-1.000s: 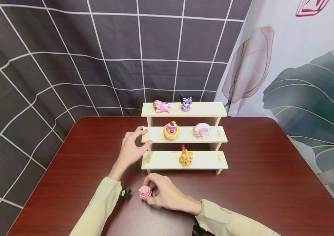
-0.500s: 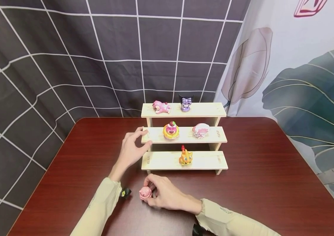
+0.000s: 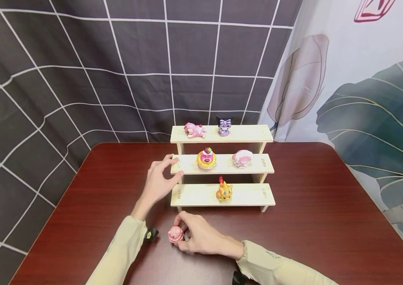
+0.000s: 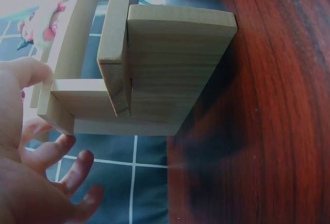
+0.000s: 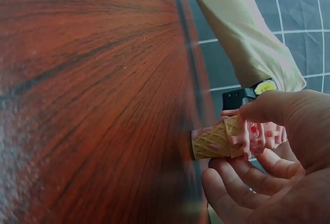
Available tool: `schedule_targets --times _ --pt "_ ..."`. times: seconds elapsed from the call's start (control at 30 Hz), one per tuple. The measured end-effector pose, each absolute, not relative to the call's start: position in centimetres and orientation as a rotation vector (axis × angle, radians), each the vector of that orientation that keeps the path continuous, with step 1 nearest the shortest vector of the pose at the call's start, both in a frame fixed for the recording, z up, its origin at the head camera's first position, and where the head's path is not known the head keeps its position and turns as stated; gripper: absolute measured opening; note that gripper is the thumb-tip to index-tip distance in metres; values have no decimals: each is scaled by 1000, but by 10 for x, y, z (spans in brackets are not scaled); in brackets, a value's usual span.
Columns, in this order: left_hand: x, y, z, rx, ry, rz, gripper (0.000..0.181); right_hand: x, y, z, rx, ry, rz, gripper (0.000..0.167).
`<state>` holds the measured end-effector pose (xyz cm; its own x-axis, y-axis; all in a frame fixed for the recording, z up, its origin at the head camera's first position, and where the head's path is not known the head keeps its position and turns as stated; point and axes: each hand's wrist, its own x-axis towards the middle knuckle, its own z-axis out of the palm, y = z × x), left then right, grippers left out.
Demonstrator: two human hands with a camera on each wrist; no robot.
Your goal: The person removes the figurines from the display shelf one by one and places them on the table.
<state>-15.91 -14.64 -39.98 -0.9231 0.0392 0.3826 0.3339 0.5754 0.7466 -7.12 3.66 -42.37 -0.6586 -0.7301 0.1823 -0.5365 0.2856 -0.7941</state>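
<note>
A pale wooden three-tier display shelf (image 3: pixel 201 200) stands on the table. My left hand (image 3: pixel 156 180) grips the left end of its middle tier. In the left wrist view the thumb and fingers of this hand (image 4: pixel 31 147) lie on either side of the plank end (image 4: pixel 55 112). In front of the shelf, my right hand (image 3: pixel 203 236) pinches an ice cream cone figurine (image 3: pixel 175 234) with a pink swirled top. The right wrist view shows its tan waffle cone (image 5: pixel 214 142) upright, with its base at or very near the tabletop.
Figurines stand on the tiers: a pink lying bear (image 3: pixel 195 130) and a purple-and-black figure (image 3: pixel 224 126) on top, a bear in a yellow ring (image 3: pixel 206 159) and a white-pink figure (image 3: pixel 242 158) mid-tier, an orange figure (image 3: pixel 224 191) below. Behind the table (image 3: pixel 315 221) hangs a checked curtain (image 3: pixel 141 47).
Both hands keep the same hold. The cone figurine has turned or shifted very slightly in the right hand; the head view has tilted a little.
</note>
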Motion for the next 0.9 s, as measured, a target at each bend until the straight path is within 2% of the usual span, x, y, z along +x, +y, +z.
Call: schedule_targets --times 0.43,0.9 --pt "-160 -146 -400 -302 -2483 -1292 44 -72 45 -423 -1237 2412 -1305 42" --pt "-159 -146 -400 -293 -2489 -1298 44 -71 64 -405 -1330 2418 -1338 37"
